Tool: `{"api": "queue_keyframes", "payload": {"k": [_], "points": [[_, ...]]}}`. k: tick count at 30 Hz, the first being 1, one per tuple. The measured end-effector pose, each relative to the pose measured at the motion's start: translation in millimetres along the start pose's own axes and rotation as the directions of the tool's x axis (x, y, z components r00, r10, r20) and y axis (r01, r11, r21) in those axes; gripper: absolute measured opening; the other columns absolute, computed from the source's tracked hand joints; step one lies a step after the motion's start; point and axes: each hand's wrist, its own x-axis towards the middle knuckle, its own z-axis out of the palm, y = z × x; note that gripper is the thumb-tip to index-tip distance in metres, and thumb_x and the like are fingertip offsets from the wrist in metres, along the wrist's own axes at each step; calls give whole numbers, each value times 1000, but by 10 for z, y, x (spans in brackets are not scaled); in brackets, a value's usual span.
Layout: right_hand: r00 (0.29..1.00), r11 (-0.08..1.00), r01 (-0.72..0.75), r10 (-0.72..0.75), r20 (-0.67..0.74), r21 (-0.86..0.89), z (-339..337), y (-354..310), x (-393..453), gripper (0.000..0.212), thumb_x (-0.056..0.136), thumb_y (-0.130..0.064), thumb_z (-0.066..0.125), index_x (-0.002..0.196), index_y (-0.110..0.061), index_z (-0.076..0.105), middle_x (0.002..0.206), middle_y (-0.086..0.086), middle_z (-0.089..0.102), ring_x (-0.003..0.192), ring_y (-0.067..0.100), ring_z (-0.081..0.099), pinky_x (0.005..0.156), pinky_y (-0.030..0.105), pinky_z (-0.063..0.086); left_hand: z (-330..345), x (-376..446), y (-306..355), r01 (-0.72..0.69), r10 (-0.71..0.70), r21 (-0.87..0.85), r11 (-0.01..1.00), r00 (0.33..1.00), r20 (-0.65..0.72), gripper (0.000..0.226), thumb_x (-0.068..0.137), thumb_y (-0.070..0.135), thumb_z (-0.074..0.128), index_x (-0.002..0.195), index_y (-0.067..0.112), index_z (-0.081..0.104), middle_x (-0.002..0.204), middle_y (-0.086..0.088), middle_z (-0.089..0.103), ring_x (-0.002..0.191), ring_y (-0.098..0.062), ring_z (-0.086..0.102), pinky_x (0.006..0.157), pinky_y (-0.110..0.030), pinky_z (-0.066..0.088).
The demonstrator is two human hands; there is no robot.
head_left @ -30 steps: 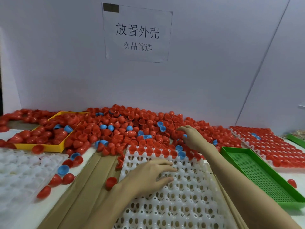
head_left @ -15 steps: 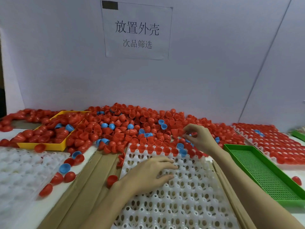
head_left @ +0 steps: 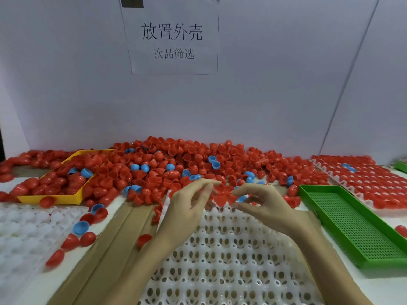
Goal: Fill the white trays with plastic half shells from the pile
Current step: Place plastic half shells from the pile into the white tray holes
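My left hand (head_left: 187, 208) hovered over the far end of the white tray (head_left: 229, 260) in front of me, fingers loosely curled and thumb apart from them, gripping nothing that I could make out. My right hand (head_left: 266, 205) was just beside it, thumb and forefinger pinched toward a red half shell (head_left: 224, 198) between the two hands. Whether I truly had that shell clamped, or only touched it, I could not tell, since the fingertips were blurred there.

The white tray lay on strips of brown cardboard (head_left: 105, 245). Its near cups stood empty; only its far row, partly hidden by my hands, held red shells and a blue one. The pile of half shells (head_left: 189, 164) spread along the foot of the grey wall, mostly red with blue ones scattered through it, its near edge touching the far end of the tray.

At my left a yellow tray (head_left: 55, 198) sat heaped with red shells and a couple of blue ones. Nearer to me on that side lay another white tray (head_left: 24, 230), its cups empty, with a few loose red and blue shells between it and the cardboard. At my right a green perforated tray (head_left: 352, 225) lay beside the one I was filling, with nothing in it. Beyond it, a further white tray (head_left: 370, 179) was filled with red shells and two blue ones. A paper sign (head_left: 171, 38) with printed Chinese characters was stuck to the wall above the pile.
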Motion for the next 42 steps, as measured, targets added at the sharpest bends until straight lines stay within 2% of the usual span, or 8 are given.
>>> {"api": "queue_keyframes", "payload": {"k": [6, 10, 14, 18, 25, 28, 39, 42], "points": [[999, 997, 49, -50, 9, 65, 69, -79, -30, 25, 93, -15, 80, 113, -31, 77, 109, -9, 76, 103, 17, 73, 86, 36, 62, -6, -12, 40, 193, -151, -195, 962, 966, 210, 27, 97, 13, 72, 113, 34, 77, 98, -2, 75, 86, -19, 77, 87, -27, 60], [996, 994, 34, -42, 77, 107, 153, -97, -51, 39, 97, -11, 75, 130, -31, 68, 110, -3, 77, 106, 21, 74, 88, 40, 62, 0, -25, 53, 237, -194, -218, 947, 960, 200, 20, 87, 15, 83, 101, 29, 80, 89, -5, 77, 80, -21, 77, 79, -24, 60], [999, 998, 24, -26, 38, 57, 118, -53, -64, 56, 102, -15, 68, 149, -38, 48, 112, -11, 79, 105, 16, 75, 86, 33, 62, -223, 68, -39, 161, -165, 107, 981, 986, 25, 23, 86, 11, 82, 95, 33, 81, 86, 4, 75, 78, -10, 74, 76, -20, 60], [988, 999, -45, 42, -147, -22, -1, 122, -41, 39, 105, -8, 61, 140, -24, 56, 100, -11, 81, 96, 13, 77, 84, 43, 63, -731, 141, -192, 151, -118, 546, 824, 988, -95, 26, 86, 6, 78, 95, 31, 81, 87, 12, 68, 76, -3, 65, 69, -10, 52], [970, 995, -89, 75, -232, -53, 3, 227, -54, 32, 105, -9, 59, 132, -28, 61, 92, -8, 80, 89, 13, 77, 77, 45, 64, -895, 91, -391, 209, -309, 595, 776, 949, 69, 22, 85, 17, 80, 91, 38, 80, 85, 14, 72, 78, -2, 67, 71, -17, 57], [965, 994, -91, 73, -251, -63, 10, 240, -48, 32, 105, -7, 59, 129, -28, 62, 91, -9, 79, 87, 12, 76, 75, 41, 64, -821, 65, -438, 175, -291, 604, 778, 951, 100, 18, 85, 19, 82, 92, 36, 80, 89, 13, 66, 77, -5, 65, 74, -25, 59], [939, 989, -134, 110, -326, -54, -62, 406, -75, 34, 105, 0, 55, 124, -25, 67, 88, -7, 78, 82, 13, 76, 74, 26, 62, -931, 114, -426, 95, -176, 620, 778, 982, 71, 17, 93, 20, 74, 105, 30, 81, 91, 21, 71, 84, 4, 65, 74, -11, 52], [928, 991, -129, 106, -358, -42, -72, 417, -81, 32, 105, 0, 55, 120, -24, 70, 89, -6, 77, 83, 15, 75, 73, 27, 62, -925, 125, -406, 73, -148, 648, 758, 987, 62, 15, 96, 21, 70, 104, 27, 81, 96, 19, 74, 89, 2, 66, 84, -21, 57]]}}
